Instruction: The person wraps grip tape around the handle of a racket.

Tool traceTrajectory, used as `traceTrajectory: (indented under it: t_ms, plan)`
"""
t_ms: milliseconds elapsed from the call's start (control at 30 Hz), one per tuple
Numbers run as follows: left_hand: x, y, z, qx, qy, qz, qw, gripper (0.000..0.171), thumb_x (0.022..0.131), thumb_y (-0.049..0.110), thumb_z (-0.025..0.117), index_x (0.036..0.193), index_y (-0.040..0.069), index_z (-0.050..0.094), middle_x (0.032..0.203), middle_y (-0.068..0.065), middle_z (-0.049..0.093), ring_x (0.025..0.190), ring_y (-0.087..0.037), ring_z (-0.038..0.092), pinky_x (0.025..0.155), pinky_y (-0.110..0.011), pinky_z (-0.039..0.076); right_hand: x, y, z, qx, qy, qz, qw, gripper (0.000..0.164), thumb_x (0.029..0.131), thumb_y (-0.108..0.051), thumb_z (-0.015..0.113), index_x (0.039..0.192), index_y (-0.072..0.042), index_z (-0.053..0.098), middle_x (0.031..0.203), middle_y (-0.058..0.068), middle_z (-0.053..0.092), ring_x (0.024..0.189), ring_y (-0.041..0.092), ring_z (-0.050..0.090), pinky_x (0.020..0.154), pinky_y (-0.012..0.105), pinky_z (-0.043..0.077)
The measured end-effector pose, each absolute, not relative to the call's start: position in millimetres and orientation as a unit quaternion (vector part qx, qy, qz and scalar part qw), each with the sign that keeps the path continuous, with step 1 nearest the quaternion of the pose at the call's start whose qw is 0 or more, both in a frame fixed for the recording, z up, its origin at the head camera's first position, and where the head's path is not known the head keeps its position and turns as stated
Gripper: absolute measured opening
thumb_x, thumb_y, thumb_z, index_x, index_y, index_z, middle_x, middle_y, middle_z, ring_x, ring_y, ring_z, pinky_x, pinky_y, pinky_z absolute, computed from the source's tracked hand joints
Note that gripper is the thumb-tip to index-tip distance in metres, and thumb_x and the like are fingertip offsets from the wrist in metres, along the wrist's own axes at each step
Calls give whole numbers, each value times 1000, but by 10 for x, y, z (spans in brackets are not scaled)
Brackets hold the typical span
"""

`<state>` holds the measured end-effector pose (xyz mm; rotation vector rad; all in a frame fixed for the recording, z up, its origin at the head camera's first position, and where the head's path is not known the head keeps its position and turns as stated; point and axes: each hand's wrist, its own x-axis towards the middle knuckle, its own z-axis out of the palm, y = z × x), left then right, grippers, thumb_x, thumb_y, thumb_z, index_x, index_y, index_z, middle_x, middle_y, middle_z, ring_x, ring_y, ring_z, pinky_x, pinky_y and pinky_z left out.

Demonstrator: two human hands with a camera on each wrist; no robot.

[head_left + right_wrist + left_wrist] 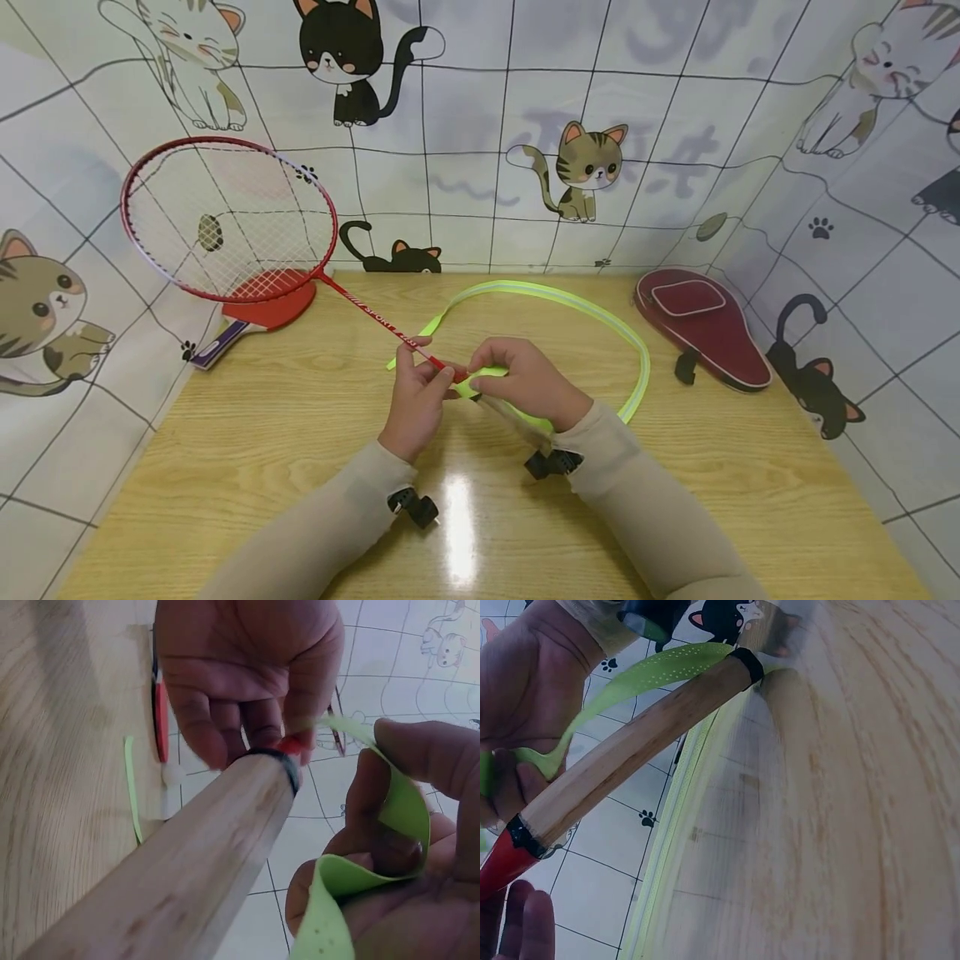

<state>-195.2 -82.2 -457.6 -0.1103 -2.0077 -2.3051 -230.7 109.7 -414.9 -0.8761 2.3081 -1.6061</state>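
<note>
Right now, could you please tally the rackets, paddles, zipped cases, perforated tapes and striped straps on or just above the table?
Badminton racket: 1
Red paddle: 1
Dark red case: 1
Perforated green tape: 1
Striped green strap: 1
Total: 5

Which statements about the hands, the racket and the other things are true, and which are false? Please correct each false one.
1. The left hand holds the badminton racket. True.
2. The right hand grips a paddle. False: it pinches a green strip.
3. The racket's wooden handle is fully covered. False: bare wood shows.
4. A red paddle lies on the table's left side. True.
5. The dark red case is on the left too. False: the case lies on the right.
</note>
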Motion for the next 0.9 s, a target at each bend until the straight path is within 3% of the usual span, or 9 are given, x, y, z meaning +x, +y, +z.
traceTrajectory:
  t_ms: [167, 300, 500, 600, 900]
  plan:
    - [-1952, -828, -4574, -29, -683, -728, 53, 49, 105, 1, 56, 146, 11, 30, 107, -18, 76, 94, -23, 66, 78, -30, 52, -2326, 1098, -4193, -285, 801, -520, 85, 5, 97, -6, 70, 100, -9, 74, 106, 1, 74, 107, 20, 67, 100, 46, 52]
    - [-1942, -828, -4562, -36, -679, -732, 51, 49, 104, -1, 55, 145, 9, 29, 104, -18, 76, 77, -20, 56, 71, -28, 45, -2320, 1089, -4192, -278, 818, -498, 80, 5, 99, -9, 71, 99, -11, 75, 106, 0, 74, 108, 19, 66, 99, 44, 52]
    - [-1929, -833, -4556, -43, -665, -744, 40, 48, 104, -2, 53, 144, 12, 28, 106, -24, 74, 64, -15, 52, 64, -26, 45, -2292, 1068, -4158, -266, 823, -494, 92, 8, 94, -10, 77, 101, -9, 74, 107, 6, 73, 77, 18, 56, 68, 31, 50]
    - [-1928, -839, -4554, -41, -672, -739, 39, 50, 104, -1, 54, 146, 9, 28, 107, -25, 74, 63, -15, 55, 63, -26, 47, -2290, 1064, -4169, -267, 822, -494, 90, 11, 92, -7, 77, 102, -9, 72, 107, 7, 72, 69, 16, 50, 62, 28, 47]
    - [-1915, -834, -4541, -44, -672, -739, 34, 49, 105, -1, 54, 145, 12, 29, 108, -23, 75, 65, -17, 63, 64, -26, 49, -2308, 1043, -4222, -256, 832, -491, 43, 9, 93, -11, 77, 94, -14, 69, 97, -2, 70, 94, 19, 62, 87, 40, 51]
